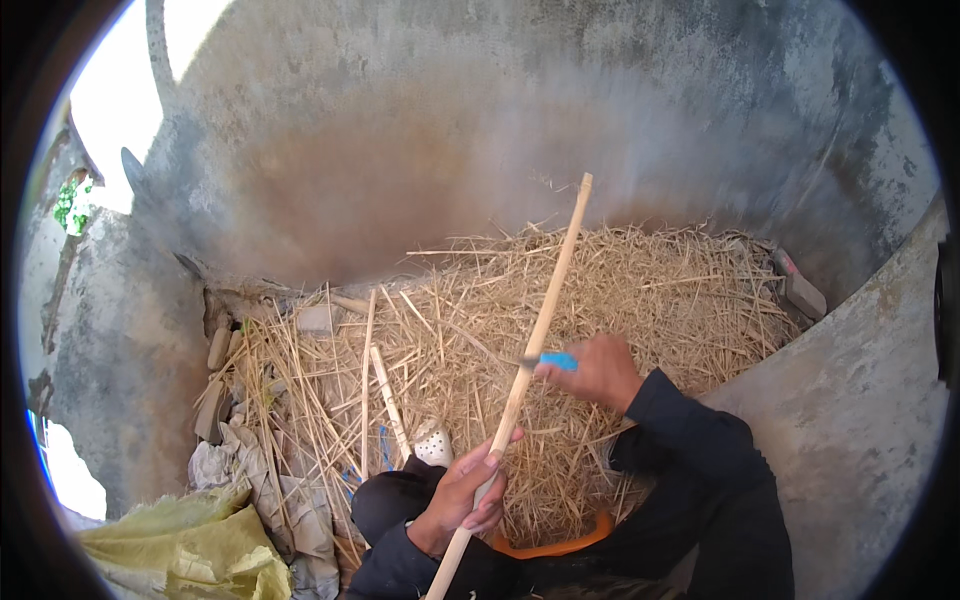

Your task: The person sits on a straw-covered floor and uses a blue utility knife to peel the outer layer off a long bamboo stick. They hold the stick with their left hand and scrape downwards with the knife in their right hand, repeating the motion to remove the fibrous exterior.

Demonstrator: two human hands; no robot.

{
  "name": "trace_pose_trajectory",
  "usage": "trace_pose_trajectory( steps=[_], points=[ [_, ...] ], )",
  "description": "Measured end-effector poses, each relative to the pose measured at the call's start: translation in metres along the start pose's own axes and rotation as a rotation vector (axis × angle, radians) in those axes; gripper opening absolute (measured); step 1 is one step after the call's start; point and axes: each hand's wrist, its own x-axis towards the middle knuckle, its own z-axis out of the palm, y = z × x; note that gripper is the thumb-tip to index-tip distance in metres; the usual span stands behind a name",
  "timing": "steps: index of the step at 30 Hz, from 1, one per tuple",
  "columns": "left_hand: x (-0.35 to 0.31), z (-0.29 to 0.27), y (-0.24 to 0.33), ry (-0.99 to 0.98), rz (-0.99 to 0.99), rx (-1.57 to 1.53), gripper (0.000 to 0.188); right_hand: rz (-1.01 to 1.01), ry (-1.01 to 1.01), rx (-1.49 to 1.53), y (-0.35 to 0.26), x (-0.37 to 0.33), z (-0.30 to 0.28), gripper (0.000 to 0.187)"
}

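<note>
Stick [520,385] as landmark throughout: long, pale, slanting from the lower edge of the view up toward the grey wall [420,130].

Nearest, low on the stick: left hand [465,495], grip clenched round the shaft, thumb over the top. Just beneath that hand, an orange rim [560,545] and dark clothing.

Midway up the stick, on its right side: right hand [600,370], grip clenched on a blue-handled knife [555,360], blade laid against the wood. Whether the edge bites in or only rests there, too small to tell.

Risks, as judged from this pose:
- Blade skating down the shaft toward the left hand, should the edge slip off smooth wood or the stroke run downward.
- Stick twisting in a one-handed hold, since its far end hangs free above the straw [600,290]; a turn under the blade would throw the cut off line.
- Knife dropped into loose straw, hard to find again.

Left of the stick: thinner sticks [388,400] lying in the straw, crumpled sacks [210,545] farther left.

Beyond the stick's tip: curved, stained wall, well apart from both hands.
</note>
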Motion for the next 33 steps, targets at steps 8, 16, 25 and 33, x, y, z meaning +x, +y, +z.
trace_pose_trajectory(
  steps=[8,16,25,33],
  points=[
    [-0.004,-0.003,-0.013,-0.018,-0.031,-0.196,0.04,0.104,-0.071,-0.033,0.003,0.01,-0.014,0.075],
    [0.013,0.0,-0.017,0.103,-0.064,-0.208,0.032,0.018,-0.19,0.042,-0.017,-0.005,-0.005,0.079],
    [0.029,0.042,0.007,0.181,-0.016,0.28,0.027,-0.06,-0.041,0.063,-0.017,-0.004,-0.018,0.074],
    [0.067,0.082,0.033,0.045,0.086,0.945,0.027,0.264,0.137,0.126,0.045,0.021,-0.07,0.074]
  ],
)
